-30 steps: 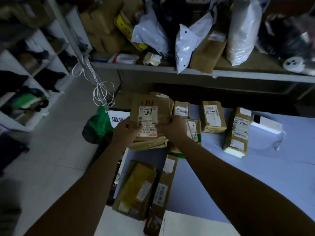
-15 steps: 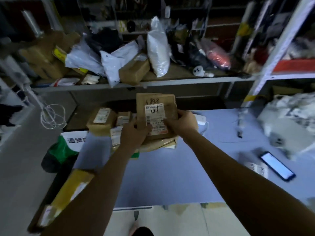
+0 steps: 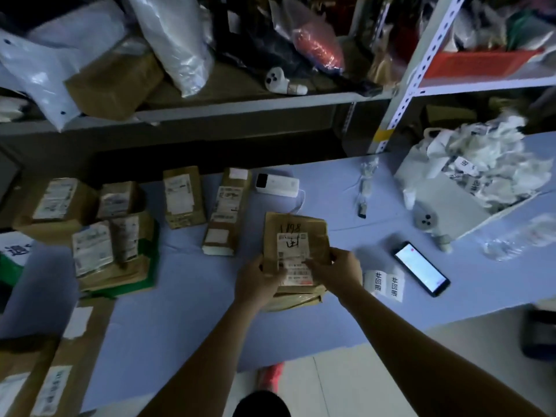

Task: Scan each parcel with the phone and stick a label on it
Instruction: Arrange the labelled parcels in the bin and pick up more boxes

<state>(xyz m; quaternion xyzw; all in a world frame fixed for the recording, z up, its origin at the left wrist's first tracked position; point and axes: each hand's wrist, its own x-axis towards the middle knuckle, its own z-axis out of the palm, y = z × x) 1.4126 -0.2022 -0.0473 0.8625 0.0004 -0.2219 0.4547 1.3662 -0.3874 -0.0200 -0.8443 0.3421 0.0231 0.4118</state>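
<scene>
— What do we see here?
— A shelf [image 3: 240, 99] crammed with bags [image 3: 177, 40] and boxes [image 3: 111, 82], above our blue counter [image 3: 186, 311]. On its right end, a white box [image 3: 451, 212] holds crumpled paper [image 3: 487, 158].
— And the parcel [image 3: 296, 236]?
— Mid-counter. Our left hand [image 3: 255, 284] and right hand [image 3: 340, 269] both grip its near end. The lit phone [image 3: 421, 269] lies to the right, with labels [image 3: 385, 282] between.

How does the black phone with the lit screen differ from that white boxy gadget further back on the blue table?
The black phone is thin and dark, its screen glowing; the white boxy gadget is thicker, with only a small dark window at one end. A white cable leaves the gadget; the phone has none. The phone lies slanted near the front, the gadget by the far edge. Both rest untouched on the light blue table.
</scene>
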